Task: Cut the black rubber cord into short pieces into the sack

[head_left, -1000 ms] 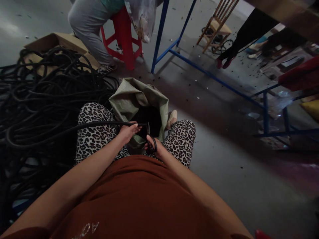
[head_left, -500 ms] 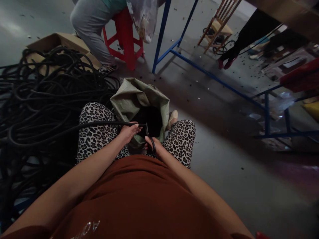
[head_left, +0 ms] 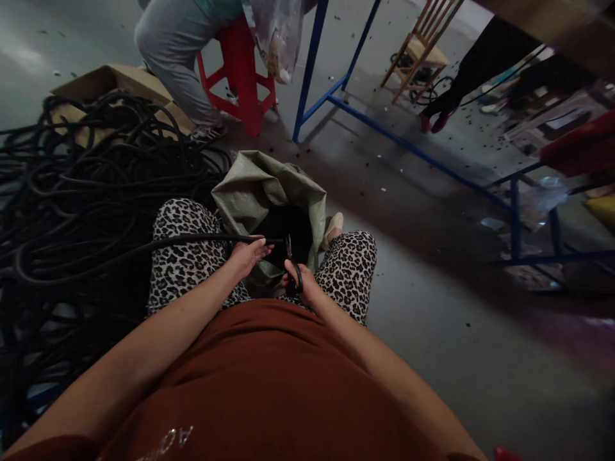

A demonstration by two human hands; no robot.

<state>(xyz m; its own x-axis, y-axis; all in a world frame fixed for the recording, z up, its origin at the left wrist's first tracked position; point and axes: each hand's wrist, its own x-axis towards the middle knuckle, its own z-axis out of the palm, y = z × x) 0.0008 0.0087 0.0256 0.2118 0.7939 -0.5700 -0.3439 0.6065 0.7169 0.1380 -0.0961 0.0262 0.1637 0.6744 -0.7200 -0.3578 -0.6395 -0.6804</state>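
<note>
My left hand (head_left: 248,255) is closed around a black rubber hose (head_left: 192,238) close to its free end. That end points right, above the dark mouth of a greenish woven sack (head_left: 237,192) between my knees. In my right hand (head_left: 303,282) is a pair of scissors (head_left: 297,276) with black handles, blades pointing up. The blades are right beside the hose end; whether they touch it I cannot tell. What lies deep in the sack is too dark to make out.
A large heap of black hose (head_left: 110,186) covers the floor at my left, against an open cardboard box (head_left: 120,80). Ahead, a person in grey trousers (head_left: 168,51) sits on a red stool (head_left: 245,77). A blue table frame (head_left: 384,131) stands to the right, with a wooden chair (head_left: 423,51) beyond.
The scissors and my right hand have shifted slightly right. The hose end reaches a little farther right, while my left hand stays nearly in place.
</note>
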